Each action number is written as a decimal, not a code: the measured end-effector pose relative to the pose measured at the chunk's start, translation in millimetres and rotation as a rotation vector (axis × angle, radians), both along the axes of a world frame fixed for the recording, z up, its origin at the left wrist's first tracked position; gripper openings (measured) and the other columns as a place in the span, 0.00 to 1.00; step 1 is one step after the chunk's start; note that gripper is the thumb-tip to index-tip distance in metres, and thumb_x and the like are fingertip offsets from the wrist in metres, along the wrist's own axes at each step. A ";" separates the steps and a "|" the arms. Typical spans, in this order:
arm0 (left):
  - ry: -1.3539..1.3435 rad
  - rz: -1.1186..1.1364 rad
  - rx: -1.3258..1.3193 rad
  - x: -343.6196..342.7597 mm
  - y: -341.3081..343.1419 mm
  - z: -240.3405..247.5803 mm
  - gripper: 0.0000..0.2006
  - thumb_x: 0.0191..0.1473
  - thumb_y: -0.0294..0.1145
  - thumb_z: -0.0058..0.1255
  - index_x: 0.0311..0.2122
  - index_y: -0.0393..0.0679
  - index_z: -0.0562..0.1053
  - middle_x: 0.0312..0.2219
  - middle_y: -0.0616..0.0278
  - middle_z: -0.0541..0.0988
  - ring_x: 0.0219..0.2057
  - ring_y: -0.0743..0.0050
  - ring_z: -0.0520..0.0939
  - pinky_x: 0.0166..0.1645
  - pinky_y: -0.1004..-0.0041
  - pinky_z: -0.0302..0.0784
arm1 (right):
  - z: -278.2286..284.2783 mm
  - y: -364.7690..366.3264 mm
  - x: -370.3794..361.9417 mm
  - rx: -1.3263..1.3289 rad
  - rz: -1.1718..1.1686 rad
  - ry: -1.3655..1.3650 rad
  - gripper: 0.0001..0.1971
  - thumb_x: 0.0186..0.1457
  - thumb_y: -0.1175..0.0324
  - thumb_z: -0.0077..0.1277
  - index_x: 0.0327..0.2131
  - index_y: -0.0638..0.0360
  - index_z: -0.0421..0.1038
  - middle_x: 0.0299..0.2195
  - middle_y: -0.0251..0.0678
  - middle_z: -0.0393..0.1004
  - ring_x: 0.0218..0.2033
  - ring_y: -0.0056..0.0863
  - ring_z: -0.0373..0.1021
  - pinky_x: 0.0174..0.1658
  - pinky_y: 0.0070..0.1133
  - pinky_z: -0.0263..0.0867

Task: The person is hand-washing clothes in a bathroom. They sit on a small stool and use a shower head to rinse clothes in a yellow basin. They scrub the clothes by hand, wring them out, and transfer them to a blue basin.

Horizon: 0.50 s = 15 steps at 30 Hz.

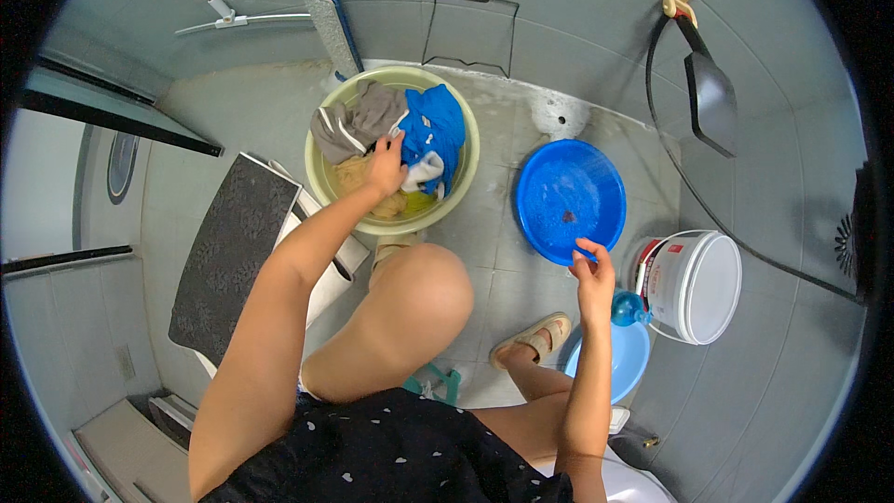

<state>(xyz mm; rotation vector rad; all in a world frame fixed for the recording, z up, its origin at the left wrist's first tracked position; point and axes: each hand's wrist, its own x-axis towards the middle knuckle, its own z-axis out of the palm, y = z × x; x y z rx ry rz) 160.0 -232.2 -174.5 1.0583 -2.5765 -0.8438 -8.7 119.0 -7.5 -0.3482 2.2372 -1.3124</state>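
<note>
My left hand (386, 166) reaches into a pale yellow-green basin (315, 182) on the left, its fingers apart over the heaped clothes. Under and beside it lie a grey garment (377, 110) with white stripes, a bright blue garment (436, 126), a white piece of cloth (426, 170) and a tan cloth (352, 172). What its fingertips touch is partly hidden. On the right, my right hand (594, 281) hangs by the near rim of a blue basin (615, 182), fingers loosely bent and apart, holding nothing I can see. That basin has bluish, foamy-looking contents.
To the right stand a white bucket (670, 279) with a handle, a light blue basin (629, 368) and a blue translucent bottle (629, 308). A shower head (710, 98) hangs on the right wall. A wire rack (470, 33) is at the back. A dark patterned panel (237, 251) stands left.
</note>
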 end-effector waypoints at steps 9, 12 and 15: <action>-0.437 0.218 0.398 57.9 -1.1 -83.2 0.45 0.34 0.48 0.60 0.52 0.28 0.54 0.49 0.35 0.59 0.50 0.47 0.65 0.54 0.69 0.62 | -9.5 -0.7 8.6 -0.019 -0.002 -0.026 0.09 0.51 0.72 0.48 0.37 0.60 0.68 0.32 0.31 0.69 0.29 0.18 0.64 0.33 0.16 0.62; -0.414 0.320 0.561 47.2 3.8 -76.6 0.52 0.31 0.53 0.62 0.54 0.27 0.49 0.50 0.36 0.58 0.52 0.48 0.64 0.55 0.70 0.61 | -15.9 1.6 6.9 0.039 0.005 -0.050 0.09 0.51 0.72 0.48 0.37 0.60 0.68 0.29 0.31 0.69 0.28 0.17 0.63 0.32 0.15 0.61; -0.352 0.488 0.738 48.8 1.1 -118.8 0.55 0.29 0.54 0.64 0.54 0.27 0.47 0.52 0.38 0.57 0.53 0.49 0.63 0.56 0.69 0.60 | -15.3 -6.7 8.4 0.071 0.035 -0.032 0.08 0.51 0.72 0.48 0.37 0.60 0.68 0.27 0.31 0.68 0.27 0.17 0.63 0.31 0.15 0.60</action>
